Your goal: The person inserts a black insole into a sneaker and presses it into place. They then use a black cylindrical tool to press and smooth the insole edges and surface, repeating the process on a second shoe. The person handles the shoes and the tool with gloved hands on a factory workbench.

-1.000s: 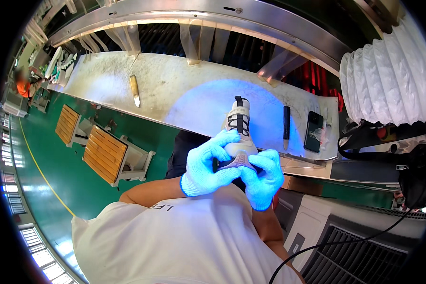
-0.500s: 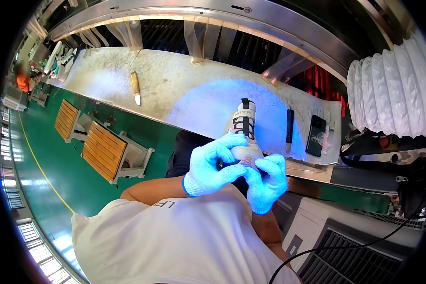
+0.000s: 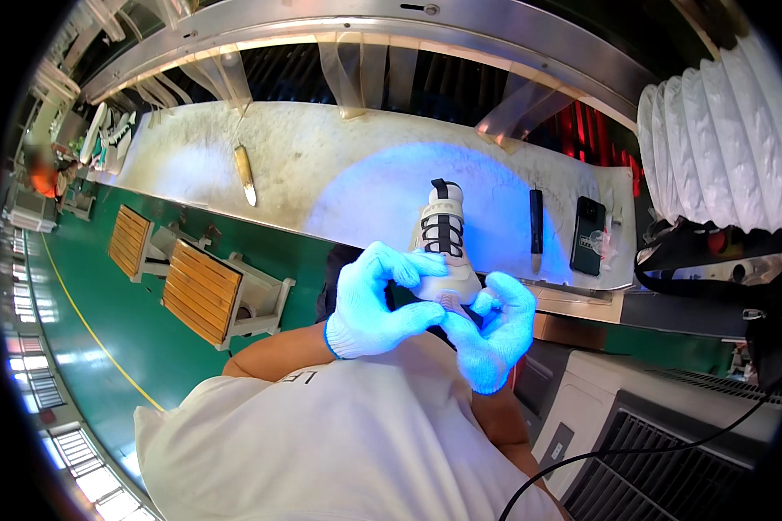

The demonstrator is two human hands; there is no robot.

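Over the table's near edge I hold a light grey and white sneaker (image 3: pixel 444 227) with black laces, its toe toward me and its black heel loop pointing away. My left hand (image 3: pixel 375 302), in a knitted glove lit blue, grips the left side of the toe, with the thumb reaching under the toe end. On the other side my right hand (image 3: pixel 493 334), gloved alike, has its thumb at the toe tip and its fingers curled at the right side. The shoe's sole is hidden from view.
Right of the shoe, a dark-handled tool (image 3: pixel 536 230) and a black phone (image 3: pixel 587 234) lie on the pale table (image 3: pixel 291 143). Farther left lies a wooden-handled knife (image 3: pixel 245 175); more shoes (image 3: pixel 109 139) stand at the far end. A white ribbed duct (image 3: pixel 721 152) hangs right; slatted stools (image 3: pixel 202 291) stand left.
The view has shifted slightly. My right hand's fingers have loosened and spread a little from the toe, while my left hand keeps its hold on the sneaker.
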